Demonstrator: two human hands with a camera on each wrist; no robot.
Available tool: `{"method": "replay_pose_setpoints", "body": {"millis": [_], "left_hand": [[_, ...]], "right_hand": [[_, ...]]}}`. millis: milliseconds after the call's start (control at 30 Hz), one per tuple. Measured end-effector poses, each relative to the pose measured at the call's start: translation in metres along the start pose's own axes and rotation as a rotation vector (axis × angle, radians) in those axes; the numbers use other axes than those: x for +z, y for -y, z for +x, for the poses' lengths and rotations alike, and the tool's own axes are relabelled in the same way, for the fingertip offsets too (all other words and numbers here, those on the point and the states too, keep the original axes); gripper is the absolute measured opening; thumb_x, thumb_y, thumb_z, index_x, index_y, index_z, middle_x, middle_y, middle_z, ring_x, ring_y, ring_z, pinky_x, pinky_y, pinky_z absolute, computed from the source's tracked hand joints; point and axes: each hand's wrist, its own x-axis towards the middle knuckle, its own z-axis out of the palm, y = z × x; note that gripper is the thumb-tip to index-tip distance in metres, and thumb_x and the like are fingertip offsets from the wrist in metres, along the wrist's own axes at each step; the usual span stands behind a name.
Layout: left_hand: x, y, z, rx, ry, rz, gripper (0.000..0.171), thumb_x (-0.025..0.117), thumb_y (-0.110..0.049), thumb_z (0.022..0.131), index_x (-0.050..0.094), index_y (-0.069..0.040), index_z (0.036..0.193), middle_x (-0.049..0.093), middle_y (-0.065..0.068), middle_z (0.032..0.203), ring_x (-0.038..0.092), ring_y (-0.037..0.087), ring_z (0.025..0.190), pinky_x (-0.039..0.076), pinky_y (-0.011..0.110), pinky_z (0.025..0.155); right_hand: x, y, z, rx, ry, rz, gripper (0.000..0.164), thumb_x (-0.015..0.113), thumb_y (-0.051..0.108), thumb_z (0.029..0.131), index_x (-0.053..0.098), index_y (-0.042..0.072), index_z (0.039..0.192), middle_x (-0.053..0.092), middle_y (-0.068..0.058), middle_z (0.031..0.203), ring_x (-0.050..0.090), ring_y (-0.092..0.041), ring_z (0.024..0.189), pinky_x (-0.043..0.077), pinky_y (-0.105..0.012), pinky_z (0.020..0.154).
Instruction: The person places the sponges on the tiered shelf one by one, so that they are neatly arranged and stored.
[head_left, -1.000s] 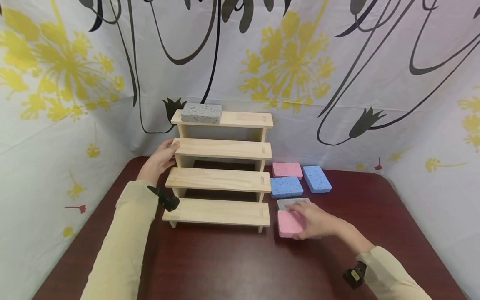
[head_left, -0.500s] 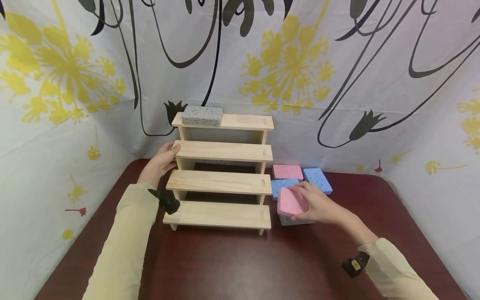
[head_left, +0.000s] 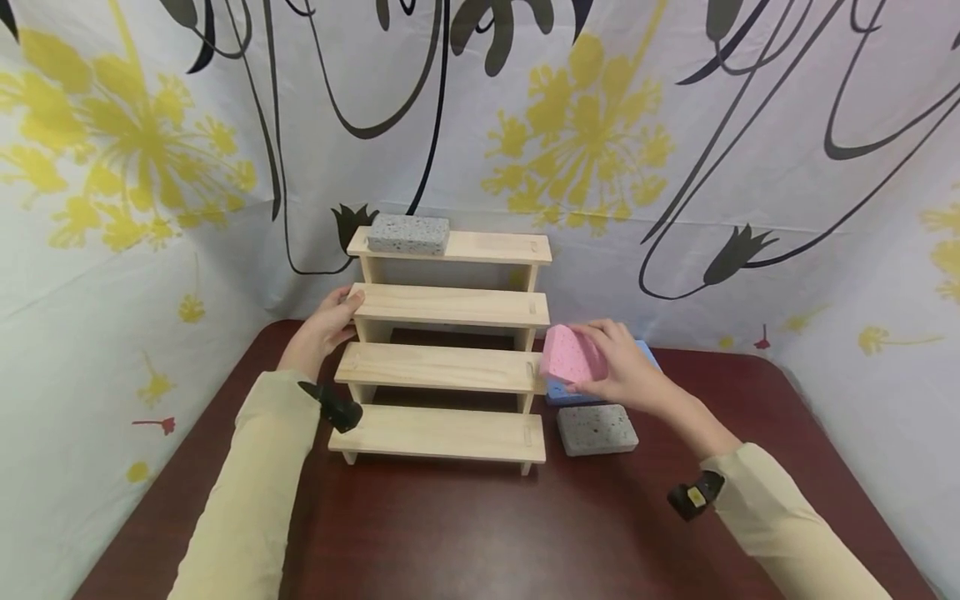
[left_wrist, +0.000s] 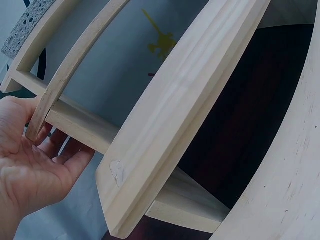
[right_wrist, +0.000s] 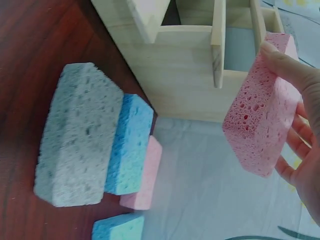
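My right hand (head_left: 628,371) pinches a pink sponge (head_left: 572,358) between thumb and fingers. The sponge is raised and tilted beside the right end of the four-tier wooden shelf (head_left: 450,305). In the right wrist view, the held sponge overlaps the shelf's side, with the thumb on its near face. My left hand (head_left: 318,333) grips the left end of the second step from the top; the left wrist view shows fingers (left_wrist: 75,156) curled under that board. A grey sponge (head_left: 408,235) lies at the left of the top step.
To the shelf's right, a grey sponge (head_left: 597,431) lies on the dark red table (head_left: 435,533). Behind it are two blue sponges, one nearer (right_wrist: 130,145) and one farther (right_wrist: 120,229), and a pink sponge (right_wrist: 144,182). A patterned cloth (head_left: 750,183) surrounds the table.
My right hand has lifted the pink sponge from the table by the grey sponge, moving it up and back and tilting it. The left hand keeps its hold on the shelf.
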Motion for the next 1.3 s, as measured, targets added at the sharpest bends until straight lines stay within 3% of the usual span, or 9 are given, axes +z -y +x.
{"method": "replay_pose_setpoints", "body": {"millis": [533, 867, 1300], "left_hand": [[0.001, 0.002, 0.002, -0.004, -0.02, -0.009, 0.061, 0.036, -0.033, 0.098, 0.005, -0.016, 0.148, 0.014, 0.016, 0.152, 0.023, 0.031, 0.138, 0.022, 0.044, 0.113], [0.0, 0.001, 0.002, -0.005, -0.016, -0.031, 0.061, 0.036, -0.032, 0.098, 0.005, -0.016, 0.148, 0.013, 0.016, 0.152, 0.022, 0.031, 0.138, 0.021, 0.044, 0.113], [-0.002, 0.003, 0.004, -0.008, -0.015, -0.034, 0.061, 0.036, -0.032, 0.098, 0.006, -0.016, 0.148, 0.012, 0.016, 0.152, 0.022, 0.031, 0.138, 0.021, 0.044, 0.113]], "right_hand": [[-0.002, 0.013, 0.048, -0.049, -0.174, 0.02, 0.085, 0.088, 0.022, 0.055, 0.048, 0.001, 0.127, 0.047, -0.02, 0.118, 0.041, -0.035, 0.107, 0.038, -0.049, 0.086], [-0.006, 0.019, 0.079, -0.018, -0.191, -0.014, 0.084, 0.087, 0.024, 0.058, 0.047, 0.002, 0.129, 0.046, -0.02, 0.119, 0.041, -0.035, 0.106, 0.037, -0.047, 0.086], [-0.01, 0.031, 0.114, 0.015, -0.192, -0.043, 0.083, 0.084, 0.023, 0.062, 0.045, 0.003, 0.132, 0.045, -0.02, 0.125, 0.04, -0.036, 0.111, 0.032, -0.049, 0.098]]}}
